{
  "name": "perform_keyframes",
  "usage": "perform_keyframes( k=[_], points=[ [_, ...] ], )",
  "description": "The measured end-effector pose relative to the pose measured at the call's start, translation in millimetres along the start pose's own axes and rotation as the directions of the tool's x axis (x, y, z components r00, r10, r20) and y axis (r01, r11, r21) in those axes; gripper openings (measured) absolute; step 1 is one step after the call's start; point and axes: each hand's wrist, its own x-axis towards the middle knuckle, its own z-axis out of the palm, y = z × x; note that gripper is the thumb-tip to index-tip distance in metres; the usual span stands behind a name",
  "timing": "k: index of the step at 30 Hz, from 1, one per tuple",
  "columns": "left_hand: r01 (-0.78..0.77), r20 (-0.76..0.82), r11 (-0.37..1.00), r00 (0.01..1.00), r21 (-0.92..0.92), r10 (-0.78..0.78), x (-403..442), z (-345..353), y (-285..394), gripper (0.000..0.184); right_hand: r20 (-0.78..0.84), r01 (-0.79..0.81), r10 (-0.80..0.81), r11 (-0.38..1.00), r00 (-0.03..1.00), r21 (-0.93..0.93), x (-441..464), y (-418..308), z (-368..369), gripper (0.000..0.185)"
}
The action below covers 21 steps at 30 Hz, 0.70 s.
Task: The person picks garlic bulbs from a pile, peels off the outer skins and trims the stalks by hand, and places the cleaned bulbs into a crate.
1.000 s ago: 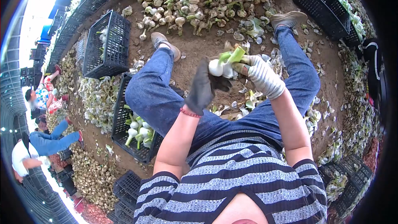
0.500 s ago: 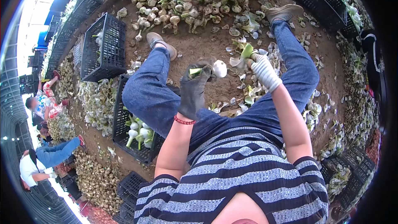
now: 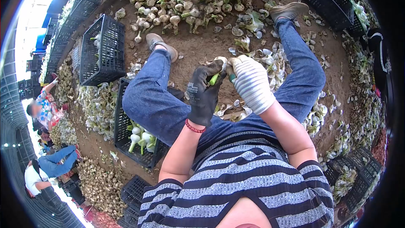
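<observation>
In a dark grey glove, my left hand (image 3: 203,90) is closed around a garlic bulb (image 3: 221,62), its green stem poking out below the fingers. My right hand (image 3: 252,80), in a white ribbed glove, meets the bulb from the right with its fingers closed. A small green thing shows at its thumb; what the fingers grip there is hidden. Most of the bulb is covered by the two gloves. By my left thigh stands a black crate (image 3: 119,133) holding several clean white bulbs with green stems (image 3: 141,138).
Unpeeled garlic (image 3: 185,0) is heaped beyond my feet. Peeled skins (image 3: 274,65) litter the soil between my legs. Black crates stand at left (image 3: 102,55), upper right (image 3: 325,0) and lower right (image 3: 358,177). Two people (image 3: 44,109) (image 3: 40,173) are at the far left.
My right hand has let go of the leafy stem piece it held and moved left to the bulb. My left hand still holds the bulb, now turned more upright.
</observation>
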Motion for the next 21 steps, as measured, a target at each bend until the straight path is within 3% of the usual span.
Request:
perform_keyframes(
  k=[1,3,4,6,8,10,11,13,14,15,18,20,21],
  points=[
    [0.004,0.002,1.000,1.000,0.001,-0.004,0,1,-1,0.028,-0.005,-0.004,0.004,1.000,1.000,-0.027,2,4,6,0.018],
    [0.173,-0.036,0.907,0.979,-0.385,-0.202,3,4,2,0.027,-0.051,-0.034,0.035,0.999,0.998,0.029,10,12,11,0.019],
    [0.176,-0.035,0.906,0.978,-0.385,-0.205,5,2,0,0.027,-0.049,-0.036,0.037,0.999,0.998,0.030,12,21,16,0.019],
    [0.393,0.012,0.732,0.885,-0.557,-0.466,10,-9,-4,0.028,-0.114,-0.104,0.113,0.991,0.987,0.086,9,50,26,0.019],
    [0.370,0.033,0.704,0.896,-0.606,-0.443,12,-16,-6,0.029,0.027,-0.234,0.233,0.971,0.972,0.042,0,83,34,0.019],
    [0.357,0.100,0.589,0.901,-0.725,-0.422,15,-20,-10,0.029,0.400,-0.367,0.390,0.920,0.830,-0.136,4,94,24,0.022],
    [0.362,0.102,0.586,0.898,-0.725,-0.428,17,-22,-17,0.029,0.405,-0.370,0.393,0.919,0.826,-0.137,8,88,18,0.022],
    [0.375,0.154,0.532,0.898,-0.759,-0.413,22,-19,-35,0.027,0.389,-0.444,0.319,0.848,0.864,0.289,16,66,8,0.026],
    [0.376,0.163,0.528,0.899,-0.761,-0.406,28,-15,-37,0.027,0.296,-0.300,0.182,0.854,0.938,0.425,17,63,16,0.034],
    [0.386,0.169,0.537,0.897,-0.750,-0.409,32,-11,-38,0.025,0.323,-0.251,0.061,0.769,0.944,0.588,29,56,16,0.038],
    [0.435,0.173,0.636,0.885,-0.638,-0.432,39,0,-63,0.028,0.503,-0.284,-0.127,0.697,0.855,0.659,49,68,54,0.037],
    [0.524,0.331,0.148,0.706,-0.839,-0.626,47,3,-84,0.024,0.847,-0.735,-0.066,0.465,0.528,0.494,88,104,64,0.034],
    [0.507,0.292,0.091,0.625,-0.857,-0.724,50,5,-86,0.026,0.766,-0.651,0.032,0.552,0.642,0.522,106,128,79,0.032]
  ],
)
